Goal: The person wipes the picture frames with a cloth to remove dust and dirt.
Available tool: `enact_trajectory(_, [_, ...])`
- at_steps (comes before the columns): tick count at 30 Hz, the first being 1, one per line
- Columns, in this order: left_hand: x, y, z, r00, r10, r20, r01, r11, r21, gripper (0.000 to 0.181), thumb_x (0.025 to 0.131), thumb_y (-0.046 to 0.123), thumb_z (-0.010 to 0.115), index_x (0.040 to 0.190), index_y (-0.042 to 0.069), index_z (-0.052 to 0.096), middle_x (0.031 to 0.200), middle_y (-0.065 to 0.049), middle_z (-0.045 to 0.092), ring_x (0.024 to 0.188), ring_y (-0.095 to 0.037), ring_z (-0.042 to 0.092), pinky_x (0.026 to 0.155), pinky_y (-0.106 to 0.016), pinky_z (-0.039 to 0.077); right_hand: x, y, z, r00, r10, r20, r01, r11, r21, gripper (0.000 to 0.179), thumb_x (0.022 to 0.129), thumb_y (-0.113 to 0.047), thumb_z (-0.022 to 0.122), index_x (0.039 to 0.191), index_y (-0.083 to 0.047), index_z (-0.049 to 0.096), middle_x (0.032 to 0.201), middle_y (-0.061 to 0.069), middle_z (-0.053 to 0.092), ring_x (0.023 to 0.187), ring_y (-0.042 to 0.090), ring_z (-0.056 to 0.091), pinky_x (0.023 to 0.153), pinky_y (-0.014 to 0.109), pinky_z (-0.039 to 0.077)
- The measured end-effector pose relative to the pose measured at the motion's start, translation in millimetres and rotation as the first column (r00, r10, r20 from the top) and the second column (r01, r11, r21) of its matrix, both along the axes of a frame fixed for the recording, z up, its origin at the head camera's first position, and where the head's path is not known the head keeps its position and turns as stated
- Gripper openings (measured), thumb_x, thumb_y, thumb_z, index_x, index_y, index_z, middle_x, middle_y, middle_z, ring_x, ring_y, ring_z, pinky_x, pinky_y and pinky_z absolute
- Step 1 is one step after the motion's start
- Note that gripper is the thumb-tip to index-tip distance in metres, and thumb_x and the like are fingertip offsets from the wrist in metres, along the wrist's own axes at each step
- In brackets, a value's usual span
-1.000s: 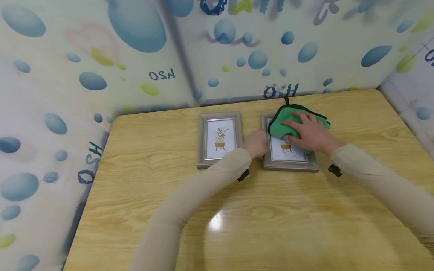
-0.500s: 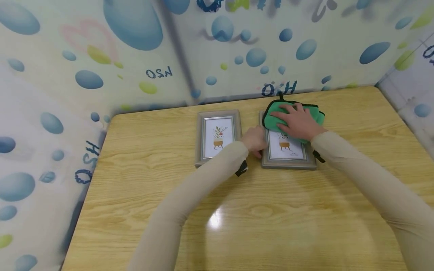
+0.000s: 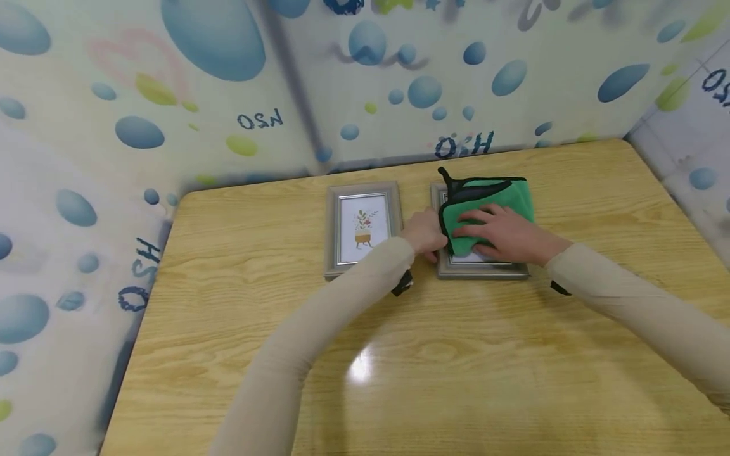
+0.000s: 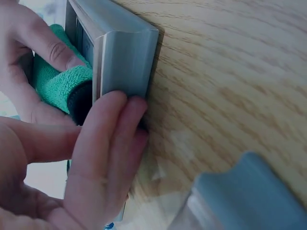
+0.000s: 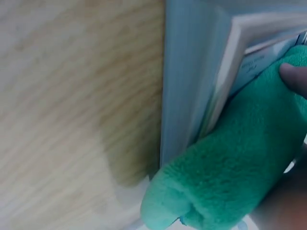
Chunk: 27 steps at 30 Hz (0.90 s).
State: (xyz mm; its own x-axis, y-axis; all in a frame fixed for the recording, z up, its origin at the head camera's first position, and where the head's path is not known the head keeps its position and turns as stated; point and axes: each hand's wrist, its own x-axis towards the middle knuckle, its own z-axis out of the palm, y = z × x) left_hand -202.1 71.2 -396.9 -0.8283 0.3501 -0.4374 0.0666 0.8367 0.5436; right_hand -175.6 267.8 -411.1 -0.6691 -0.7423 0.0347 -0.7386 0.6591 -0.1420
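Observation:
Two grey picture frames lie on the table. The right frame (image 3: 485, 272) is under a green cloth (image 3: 516, 199) with black edging and a black loop, which covers most of its picture. My right hand (image 3: 507, 235) presses the cloth down with spread fingers over the lower part of the glass. My left hand (image 3: 423, 232) grips the left side of that same frame, its fingers (image 4: 98, 139) against the outer edge in the left wrist view. In the right wrist view the cloth (image 5: 235, 158) bunches over the frame's side (image 5: 189, 72).
The other frame (image 3: 332, 231), with a potted plant picture, lies left of my left hand. Behind the wooden table (image 3: 399, 380) rises a wall (image 3: 319, 76) with blue bubble patterns, close to the far edge.
My right hand and the cloth first moved left and slightly up, then down toward the frame's lower part, covering the printed plant. The left hand keeps its place at the frame's side.

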Motion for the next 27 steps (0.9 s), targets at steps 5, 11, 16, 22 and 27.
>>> enact_trajectory(5, [-0.6, 2.0, 0.5, 0.999, 0.005, 0.052, -0.003, 1.0, -0.031, 0.053, 0.092, 0.009, 0.06, 0.138, -0.004, 0.036, 0.1, -0.019, 0.066, 0.049, -0.013, 0.064, 0.051, -0.022, 0.052, -9.8, 4, 3.5, 0.99, -0.14, -0.012, 0.141, 0.987, 0.072, 0.044, 0.091, -0.024, 0.069, 0.133, -0.023, 0.059, 0.146, 0.016, 0.037, 0.126, 0.057, 0.029, 0.085, 0.075, 0.03])
enact_trajectory(11, [0.3, 5.2, 2.3, 0.996, 0.013, 0.083, -0.008, 0.998, -0.061, 0.057, 0.094, 0.01, 0.06, 0.142, -0.001, 0.031, 0.109, -0.021, 0.064, 0.051, -0.014, 0.065, 0.053, -0.023, 0.053, -34.8, 1, 4.8, 0.952, -0.301, -0.048, 0.304, 0.946, 0.116, 0.042, 0.094, -0.026, 0.064, 0.136, -0.021, 0.057, 0.148, 0.021, 0.033, 0.118, 0.06, 0.036, 0.078, 0.071, 0.038])
enact_trajectory(16, [1.0, 3.9, 2.1, 0.997, 0.0, 0.084, 0.003, 0.999, -0.037, 0.056, 0.094, 0.009, 0.058, 0.142, -0.002, 0.031, 0.101, -0.019, 0.066, 0.051, -0.013, 0.065, 0.052, -0.022, 0.052, -45.1, -14, 3.6, 0.962, -0.273, 0.017, 0.272, 0.961, 0.053, 0.039, 0.095, -0.017, 0.062, 0.134, -0.012, 0.058, 0.146, 0.024, 0.036, 0.122, 0.058, 0.036, 0.09, 0.069, 0.036])
enact_trajectory(22, [0.2, 0.6, 2.1, 0.994, 0.011, 0.112, -0.013, 1.0, 0.024, 0.059, 0.093, 0.006, 0.057, 0.144, -0.002, 0.027, 0.107, -0.021, 0.064, 0.052, -0.016, 0.066, 0.053, -0.024, 0.054, -34.7, -21, 6.5, 0.993, -0.087, 0.082, 0.087, 0.996, -0.003, 0.036, 0.091, -0.004, 0.065, 0.126, -0.001, 0.06, 0.138, 0.026, 0.046, 0.123, 0.047, 0.044, 0.102, 0.059, 0.032])
enact_trajectory(27, [-1.1, -2.0, 2.6, 0.995, 0.009, 0.097, -0.01, 1.0, 0.016, 0.054, 0.094, 0.009, 0.056, 0.141, -0.001, 0.031, 0.118, -0.023, 0.059, 0.052, -0.015, 0.065, 0.053, -0.022, 0.053, -17.2, -20, 15.4, 0.988, -0.02, 0.155, 0.014, 0.999, 0.035, 0.037, 0.091, -0.006, 0.065, 0.128, -0.001, 0.06, 0.136, 0.025, 0.049, 0.121, 0.044, 0.048, 0.094, 0.055, 0.043])
